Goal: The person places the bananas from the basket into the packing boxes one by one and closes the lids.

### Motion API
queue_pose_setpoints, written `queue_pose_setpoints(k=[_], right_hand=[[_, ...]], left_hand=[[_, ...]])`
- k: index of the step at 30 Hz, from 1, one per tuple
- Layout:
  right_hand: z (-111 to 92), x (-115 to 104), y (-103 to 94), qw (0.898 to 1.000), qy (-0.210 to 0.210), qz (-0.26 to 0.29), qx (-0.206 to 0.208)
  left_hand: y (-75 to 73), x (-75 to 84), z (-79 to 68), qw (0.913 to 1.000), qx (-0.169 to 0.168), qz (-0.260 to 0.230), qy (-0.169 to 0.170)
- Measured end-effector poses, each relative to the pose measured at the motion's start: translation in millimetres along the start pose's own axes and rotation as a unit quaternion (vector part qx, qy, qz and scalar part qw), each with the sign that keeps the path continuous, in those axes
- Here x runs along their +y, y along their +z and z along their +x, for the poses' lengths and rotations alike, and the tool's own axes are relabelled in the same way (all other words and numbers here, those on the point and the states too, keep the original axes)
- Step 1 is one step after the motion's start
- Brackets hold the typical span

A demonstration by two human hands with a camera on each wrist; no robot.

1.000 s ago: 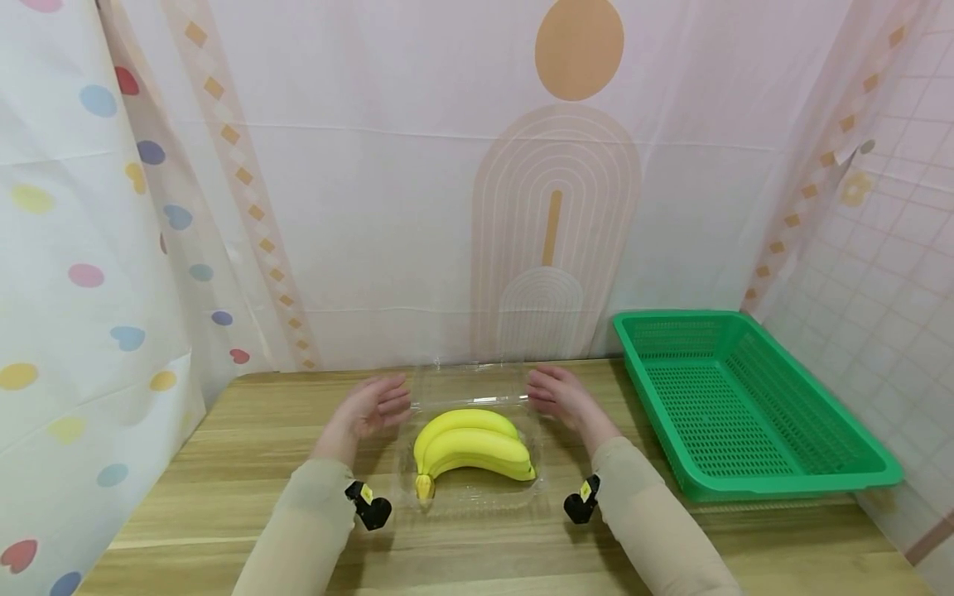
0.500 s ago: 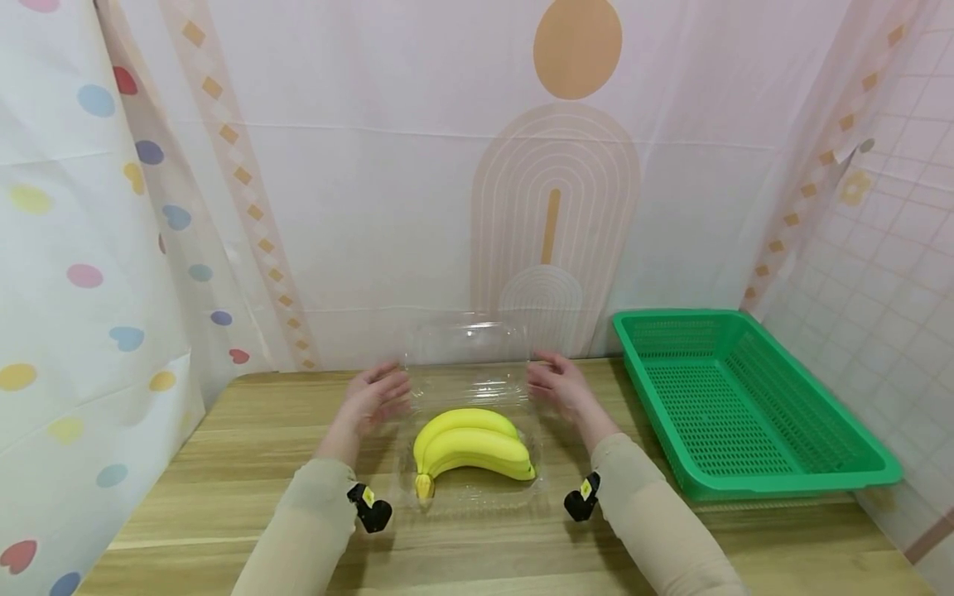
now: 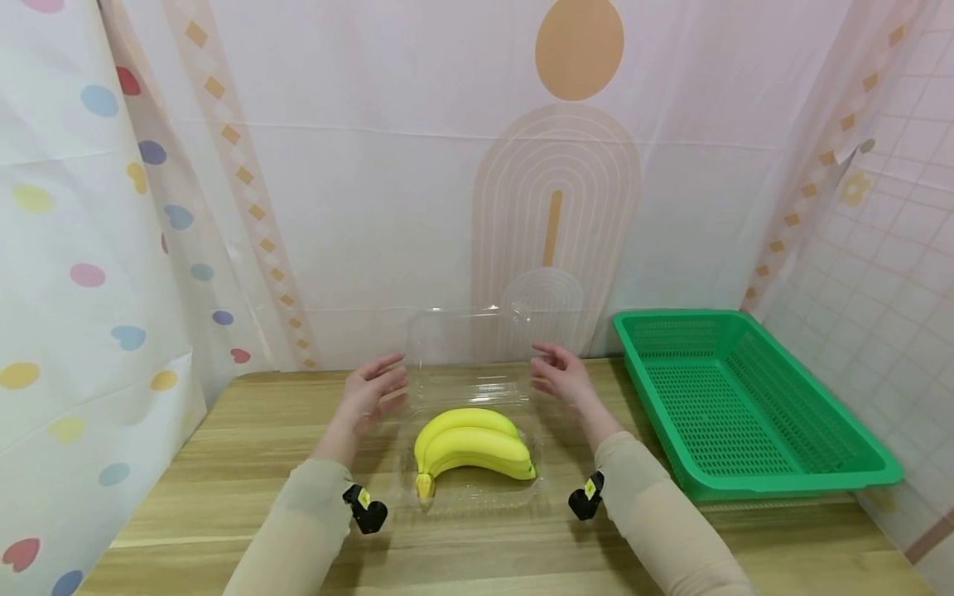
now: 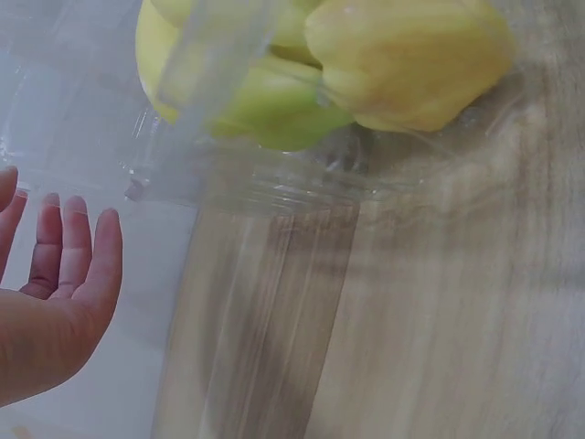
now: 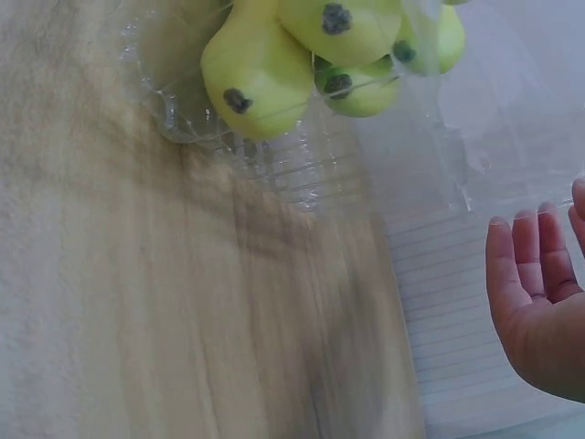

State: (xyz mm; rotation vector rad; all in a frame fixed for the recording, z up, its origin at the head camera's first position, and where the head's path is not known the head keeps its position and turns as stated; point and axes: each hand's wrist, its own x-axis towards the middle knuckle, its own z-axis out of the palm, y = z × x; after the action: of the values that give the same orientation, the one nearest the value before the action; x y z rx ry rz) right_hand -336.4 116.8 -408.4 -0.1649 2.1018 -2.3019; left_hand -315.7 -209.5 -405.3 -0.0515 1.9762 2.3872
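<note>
A bunch of yellow bananas [image 3: 477,443] lies in the base of a clear plastic clamshell box [image 3: 484,498] on the table. Its hinged lid [image 3: 464,339] stands raised at the back, in front of the curtain. To the left of the lid is my left hand [image 3: 373,386], fingers loosely bent, fingertips close to the lid's side edge. My right hand [image 3: 561,377] mirrors it on the other side, gripping nothing. In the left wrist view the stem end of the bananas [image 4: 411,64] shows through the plastic; the right wrist view shows their dark tips [image 5: 336,18].
A green slotted plastic basket [image 3: 790,484] stands on the right of the wooden table [image 3: 246,463]. A patterned curtain [image 3: 358,207] hangs right behind the table, with another, dotted one [image 3: 82,232] at the left. A small black device [image 3: 365,509] sits on each wrist.
The lid has swung up and its top edge reaches higher in the head view. Both hands have shifted slightly upward in the view with it. The bananas and basket have stayed put.
</note>
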Motion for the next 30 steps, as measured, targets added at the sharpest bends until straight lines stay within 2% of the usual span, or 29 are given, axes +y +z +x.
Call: queue_pose_setpoints(k=[9, 14, 23, 30], right_hand=[[-2, -4, 0.1, 1.000, -0.025, 0.003, -0.001], [-4, -4, -1.7, 0.999, -0.036, 0.019, -0.015], [-10, -4, -7.4, 0.997, -0.058, 0.014, -0.043], [-13, 1, -13.4, 0.993, -0.081, 0.037, -0.072]], left_hand=[[-1.9, 3.4, -3.5, 0.9998, -0.001, 0.003, 0.020], [-6.0, 1.7, -5.9, 0.9988, -0.022, 0.002, 0.043], [-11.2, -2.2, -11.4, 0.9948, -0.054, -0.014, 0.085], [-15.4, -5.7, -13.5, 0.9871, -0.093, -0.028, 0.128]])
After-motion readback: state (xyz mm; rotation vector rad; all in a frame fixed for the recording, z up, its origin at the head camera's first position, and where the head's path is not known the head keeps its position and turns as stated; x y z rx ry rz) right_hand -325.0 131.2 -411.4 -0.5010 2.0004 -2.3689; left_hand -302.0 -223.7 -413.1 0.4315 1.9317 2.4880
